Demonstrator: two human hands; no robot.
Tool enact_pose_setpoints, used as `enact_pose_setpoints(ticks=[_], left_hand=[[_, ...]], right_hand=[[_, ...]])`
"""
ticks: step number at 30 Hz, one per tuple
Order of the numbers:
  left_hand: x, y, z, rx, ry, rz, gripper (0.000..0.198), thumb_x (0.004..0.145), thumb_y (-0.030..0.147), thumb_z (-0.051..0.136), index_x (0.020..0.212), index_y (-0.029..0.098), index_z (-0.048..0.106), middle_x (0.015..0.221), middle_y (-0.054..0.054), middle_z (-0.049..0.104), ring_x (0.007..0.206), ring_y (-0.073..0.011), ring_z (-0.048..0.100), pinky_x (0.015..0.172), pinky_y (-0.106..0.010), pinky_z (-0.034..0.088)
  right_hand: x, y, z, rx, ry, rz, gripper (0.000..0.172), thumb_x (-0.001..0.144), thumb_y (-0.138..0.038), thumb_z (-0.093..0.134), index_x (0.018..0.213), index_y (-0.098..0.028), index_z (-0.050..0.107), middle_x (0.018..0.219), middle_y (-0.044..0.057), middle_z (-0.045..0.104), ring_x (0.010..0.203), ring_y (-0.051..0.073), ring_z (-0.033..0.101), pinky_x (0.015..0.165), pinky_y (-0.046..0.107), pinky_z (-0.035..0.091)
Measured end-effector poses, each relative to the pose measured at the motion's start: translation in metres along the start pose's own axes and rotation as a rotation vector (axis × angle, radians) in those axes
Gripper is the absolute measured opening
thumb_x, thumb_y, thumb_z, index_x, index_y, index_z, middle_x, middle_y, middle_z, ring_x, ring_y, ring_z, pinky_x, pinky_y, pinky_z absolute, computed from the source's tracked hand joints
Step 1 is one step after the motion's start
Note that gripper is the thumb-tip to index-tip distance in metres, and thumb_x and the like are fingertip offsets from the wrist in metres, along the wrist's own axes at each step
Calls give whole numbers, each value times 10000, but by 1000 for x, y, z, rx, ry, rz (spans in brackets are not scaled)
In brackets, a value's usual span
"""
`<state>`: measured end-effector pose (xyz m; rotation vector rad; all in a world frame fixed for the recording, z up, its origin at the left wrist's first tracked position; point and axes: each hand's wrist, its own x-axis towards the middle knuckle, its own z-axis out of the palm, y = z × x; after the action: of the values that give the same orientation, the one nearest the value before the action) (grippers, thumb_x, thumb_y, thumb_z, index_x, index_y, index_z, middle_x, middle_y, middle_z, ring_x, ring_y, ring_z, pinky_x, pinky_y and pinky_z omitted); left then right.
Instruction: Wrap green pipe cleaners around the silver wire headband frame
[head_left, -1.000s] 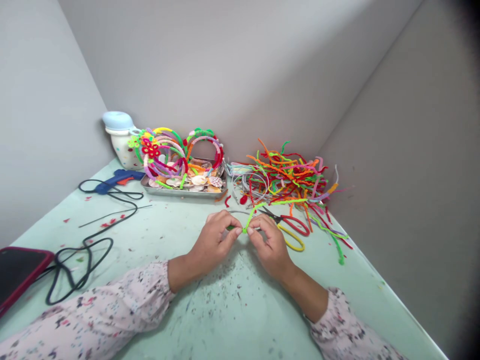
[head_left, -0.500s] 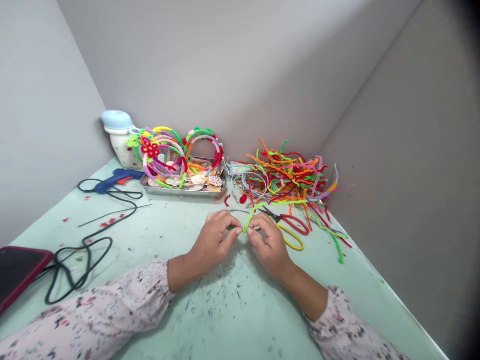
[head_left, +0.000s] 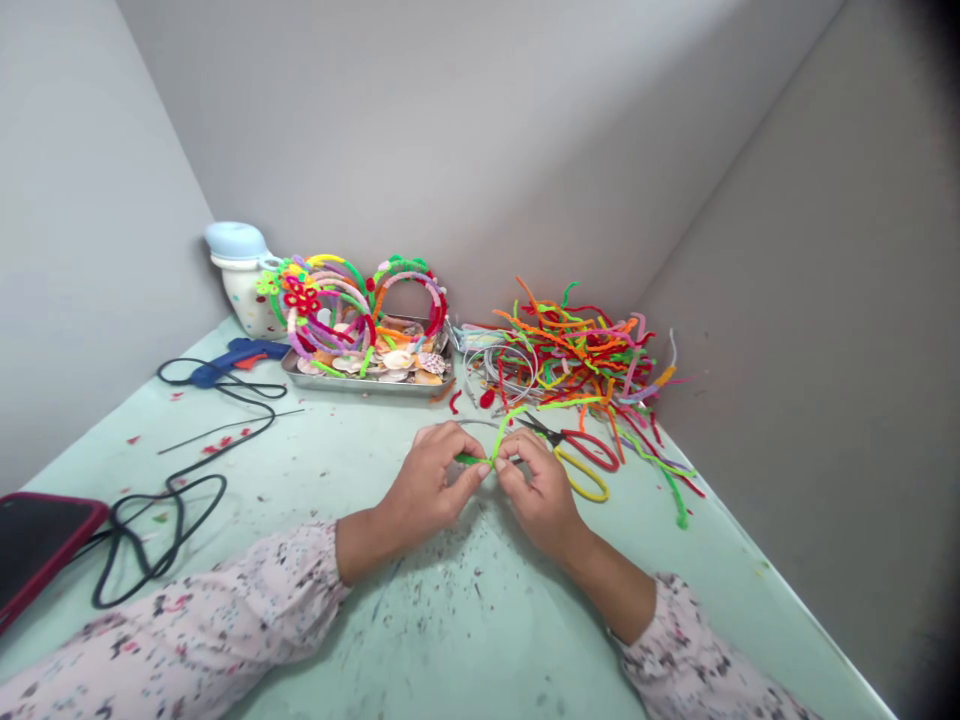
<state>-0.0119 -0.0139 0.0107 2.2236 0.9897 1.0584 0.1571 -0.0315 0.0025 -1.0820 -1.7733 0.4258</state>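
Both hands meet over the middle of the table, fingertips almost touching. My left hand [head_left: 433,478] is closed in a pinch on a thin headband, whose green-covered stretch [head_left: 471,460] shows between its thumb and fingers. Pinched in my right hand [head_left: 541,490] is a bright green pipe cleaner [head_left: 500,432], which rises from the fingertips and bends off to the right. Part of the bare grey band arcs behind the fingers; the rest is hidden by the hands. Just right of my right hand lie scissors [head_left: 583,470] with one red and one yellow handle loop.
Behind to the right is a heap of coloured pipe cleaners [head_left: 577,345], with bare metal headbands [head_left: 517,368] beside it. A metal tray [head_left: 360,386] holds shells and wrapped headbands [head_left: 330,300]. Leftward are a white cup [head_left: 244,285], a blue glue gun [head_left: 236,358], a black cord [head_left: 180,500] and a phone [head_left: 45,550].
My left fingers have opened out slightly, so more of the green-covered stretch shows. The pipe cleaner has shifted a little at the fingertips; the arms stay nearly still.
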Motion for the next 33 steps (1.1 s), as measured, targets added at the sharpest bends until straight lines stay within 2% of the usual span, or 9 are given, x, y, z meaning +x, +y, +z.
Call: enact_pose_setpoints(ticks=[4, 15, 33], left_hand=[[0, -1, 1, 25, 3, -11, 95, 837, 273, 585, 846, 179, 586, 849, -20, 590, 849, -184, 530, 831, -350, 372], [0, 1, 2, 112, -8, 6, 106, 849, 235, 524, 782, 175, 580, 774, -14, 571, 803, -177, 530, 805, -350, 368], [0, 2, 3, 147, 23, 32, 85, 782, 174, 539, 697, 175, 536, 719, 7, 534, 750, -159, 511, 796, -352, 352]], right_hand=[[-1, 2, 0, -7, -10, -10, 107, 832, -167, 490, 733, -207, 501, 749, 3, 509, 758, 180, 494, 746, 336, 379], [-1, 2, -1, -32, -7, -63, 81, 867, -197, 495, 791, -206, 522, 809, 14, 546, 824, 188, 514, 801, 354, 367], [-2, 0, 1, -60, -37, -68, 107, 825, -155, 515, 732, -205, 498, 752, 7, 536, 764, 182, 501, 764, 351, 359]])
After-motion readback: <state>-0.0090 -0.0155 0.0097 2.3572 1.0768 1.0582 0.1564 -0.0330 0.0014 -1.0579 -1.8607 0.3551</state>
